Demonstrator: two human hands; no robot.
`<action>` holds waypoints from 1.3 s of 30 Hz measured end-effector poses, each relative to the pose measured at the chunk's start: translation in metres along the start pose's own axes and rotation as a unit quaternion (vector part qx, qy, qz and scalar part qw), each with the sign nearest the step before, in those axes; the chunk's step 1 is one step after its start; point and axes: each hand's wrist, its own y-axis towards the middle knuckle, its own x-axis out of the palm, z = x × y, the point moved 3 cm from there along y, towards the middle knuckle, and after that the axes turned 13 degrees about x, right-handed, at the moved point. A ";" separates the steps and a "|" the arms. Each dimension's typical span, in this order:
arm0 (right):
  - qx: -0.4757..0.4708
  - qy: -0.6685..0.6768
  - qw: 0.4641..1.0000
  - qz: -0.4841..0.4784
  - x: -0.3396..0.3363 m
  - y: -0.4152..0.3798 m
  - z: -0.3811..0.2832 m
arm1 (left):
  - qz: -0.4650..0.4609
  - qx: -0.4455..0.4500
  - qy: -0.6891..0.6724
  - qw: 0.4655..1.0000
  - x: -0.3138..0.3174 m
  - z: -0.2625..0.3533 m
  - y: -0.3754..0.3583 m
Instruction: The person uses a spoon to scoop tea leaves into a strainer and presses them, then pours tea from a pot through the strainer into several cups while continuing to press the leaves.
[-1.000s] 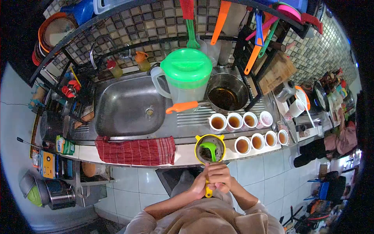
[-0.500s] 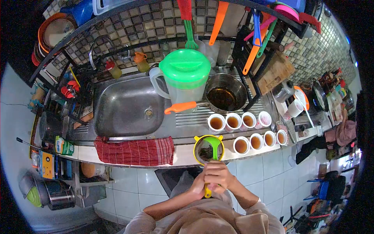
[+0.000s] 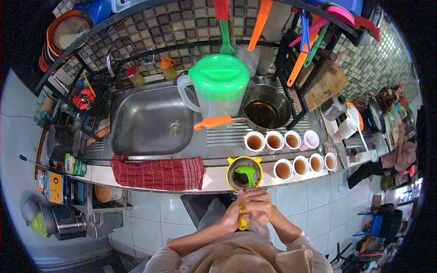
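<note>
By the worktop's front edge (image 3: 214, 189), my left fingers (image 3: 236, 212) gripped the yellow strainer (image 3: 228, 175) by its seemingly light, stiff handle (image 3: 243, 224), the surest hold; my right fingers (image 3: 255, 199), the green spoon (image 3: 246, 170).

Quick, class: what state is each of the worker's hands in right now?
Left hand: closed, holding the yellow strainer by its handle.
Right hand: closed, apparently around the green spoon.

Checkered tile wall (image 3: 177, 29), pale tiled floor (image 3: 309, 202)
</note>
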 end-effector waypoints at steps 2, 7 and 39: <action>-0.009 0.021 0.999 0.026 -0.004 -0.001 -0.004 | -0.024 0.001 0.007 1.000 0.000 0.002 0.000; 0.068 0.046 0.993 0.088 -0.006 -0.006 -0.001 | -0.043 -0.062 -0.045 0.996 0.001 0.002 -0.001; 0.056 0.123 0.990 -0.035 -0.021 0.001 -0.015 | -0.060 -0.085 -0.080 0.991 0.002 0.004 -0.002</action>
